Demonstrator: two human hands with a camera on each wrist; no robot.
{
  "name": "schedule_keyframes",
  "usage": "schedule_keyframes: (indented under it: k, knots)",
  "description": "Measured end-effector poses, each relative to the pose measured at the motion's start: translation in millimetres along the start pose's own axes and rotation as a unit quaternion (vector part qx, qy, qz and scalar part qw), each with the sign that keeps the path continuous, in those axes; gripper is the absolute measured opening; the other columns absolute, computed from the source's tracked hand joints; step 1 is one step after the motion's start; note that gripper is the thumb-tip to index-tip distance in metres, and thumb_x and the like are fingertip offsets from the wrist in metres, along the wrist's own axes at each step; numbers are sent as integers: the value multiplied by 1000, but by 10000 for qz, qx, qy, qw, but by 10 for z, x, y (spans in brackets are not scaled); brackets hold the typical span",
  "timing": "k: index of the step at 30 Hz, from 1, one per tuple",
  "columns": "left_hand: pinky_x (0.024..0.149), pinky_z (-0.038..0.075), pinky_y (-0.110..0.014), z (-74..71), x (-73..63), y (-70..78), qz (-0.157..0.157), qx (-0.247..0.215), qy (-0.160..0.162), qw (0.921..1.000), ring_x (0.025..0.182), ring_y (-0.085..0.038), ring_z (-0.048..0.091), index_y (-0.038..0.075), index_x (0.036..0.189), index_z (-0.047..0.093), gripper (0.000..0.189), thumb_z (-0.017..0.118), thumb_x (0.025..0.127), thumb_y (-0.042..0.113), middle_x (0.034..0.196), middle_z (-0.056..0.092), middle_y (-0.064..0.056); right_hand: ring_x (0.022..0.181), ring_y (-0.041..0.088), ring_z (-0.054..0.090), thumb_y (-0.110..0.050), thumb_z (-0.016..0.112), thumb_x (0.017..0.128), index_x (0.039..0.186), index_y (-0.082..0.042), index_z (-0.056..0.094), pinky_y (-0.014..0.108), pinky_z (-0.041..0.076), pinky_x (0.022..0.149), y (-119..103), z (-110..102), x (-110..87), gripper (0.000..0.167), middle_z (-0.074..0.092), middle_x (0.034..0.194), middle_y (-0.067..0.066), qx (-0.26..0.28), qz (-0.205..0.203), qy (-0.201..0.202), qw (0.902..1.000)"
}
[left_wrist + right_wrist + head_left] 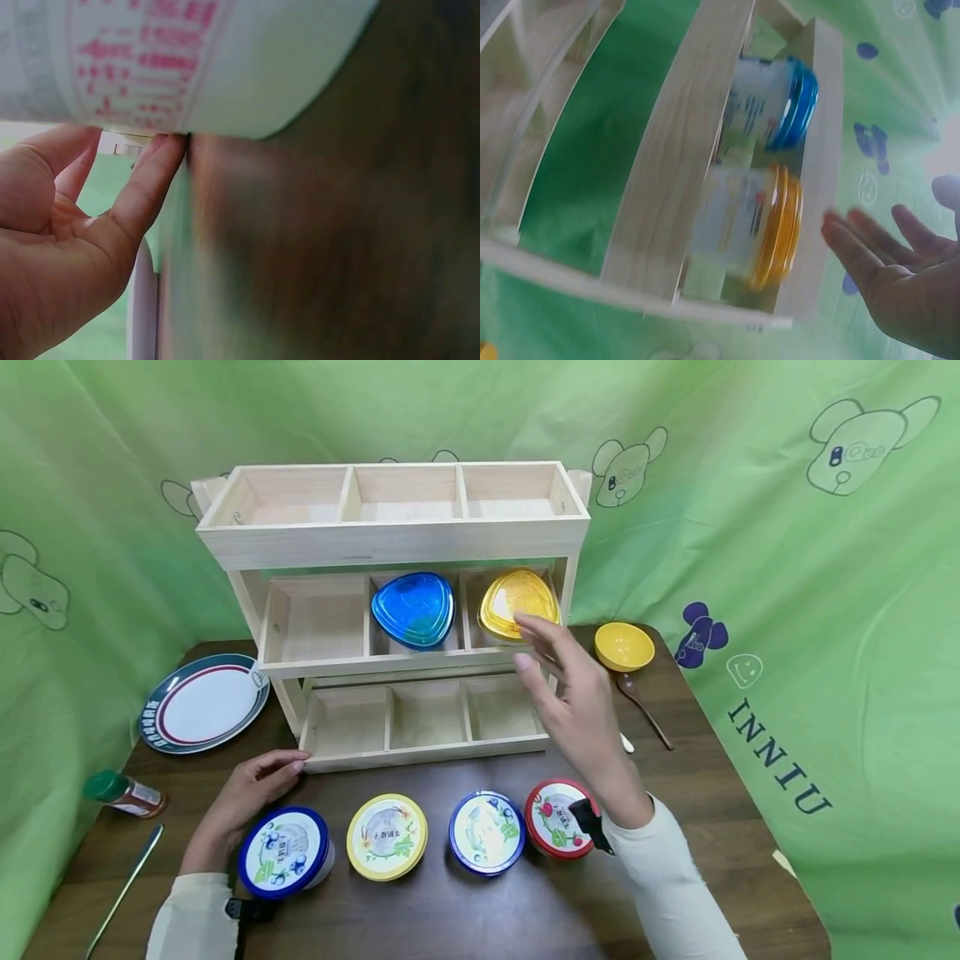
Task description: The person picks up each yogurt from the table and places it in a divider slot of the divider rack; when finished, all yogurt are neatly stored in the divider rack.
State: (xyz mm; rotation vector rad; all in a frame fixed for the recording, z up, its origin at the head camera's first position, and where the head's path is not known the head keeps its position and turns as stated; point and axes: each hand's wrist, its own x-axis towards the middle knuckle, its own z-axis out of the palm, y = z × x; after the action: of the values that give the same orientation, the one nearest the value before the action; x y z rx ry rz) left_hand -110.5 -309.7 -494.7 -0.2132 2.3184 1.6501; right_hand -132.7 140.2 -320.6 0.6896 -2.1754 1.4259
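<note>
My right hand (573, 702) is raised in front of the wooden rack (390, 542), its fingers spread and holding nothing. In the right wrist view a gap shows between the fingertips and the yellow-lidded tub (739, 221), which sits in the middle tier's right compartment. Beside it, in the centre compartment, is a blue-lidded tub (414, 608). My left hand (251, 793) rests its fingertips against the rack's lower left corner. Just below that wrist stands a round tub with a blue rim (281, 853); its side covers much of the left wrist view.
Along the front are a yellow-rimmed tub (387, 837), another blue-rimmed tub (487, 832) and a red-rimmed tub (555, 818), partly behind the right wrist. A plate (206, 702), spice jar (127, 795) and metal stick (123, 893) lie left; a yellow bowl (624, 647) and wooden spoon (645, 710) right.
</note>
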Motion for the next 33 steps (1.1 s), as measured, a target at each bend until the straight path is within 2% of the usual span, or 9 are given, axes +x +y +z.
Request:
schedule_keyframes:
  k: [3,5,13,18,26,33]
  knots:
    - [93,58,-19,-7,5,-4,-11,-36,-18,10000,110,0,66,1,147,64,45,66,111,29,135,67,0,129,25,69,-4,64,109,143,-2,66,35,56,109,55,-145,-107,35,72,138,10,-20,120,220,9997]
    - [93,58,-19,-7,6,-8,-9,-62,-31,10000,110,0,66,1,147,64,45,66,111,29,135,67,1,127,24,70,-4,64,109,141,-2,67,30,55,108,114,-227,-191,33,73,135,11,-111,278,269,9992]
    - [94,58,-18,24,1,-31,1,-180,-52,9998,111,2,66,1,146,65,44,66,111,29,131,68,7,131,14,66,-6,61,111,140,-3,69,21,51,109,436,-521,-591,30,71,139,10,-481,1058,229,9930]
    - [95,58,-20,30,6,-32,-9,-232,-108,9997,113,3,66,1,147,65,45,66,112,30,134,66,6,130,12,66,-10,60,113,139,-3,69,14,49,106,601,-665,-878,29,71,139,11,-622,1660,407,9833]
    - [95,58,-20,-19,4,-3,28,-130,-104,9999,112,2,66,1,148,64,45,64,112,28,137,65,0,131,10,65,-17,58,115,141,-2,68,12,47,105,697,-691,-1181,32,69,143,11,-582,2355,744,9673]
    - [96,58,-20,-27,3,-9,144,-248,-170,9994,112,3,67,5,145,68,40,64,112,28,129,67,11,131,3,63,-6,56,114,143,1,66,14,48,108,755,-631,-1484,31,67,143,11,-54,2453,873,9655]
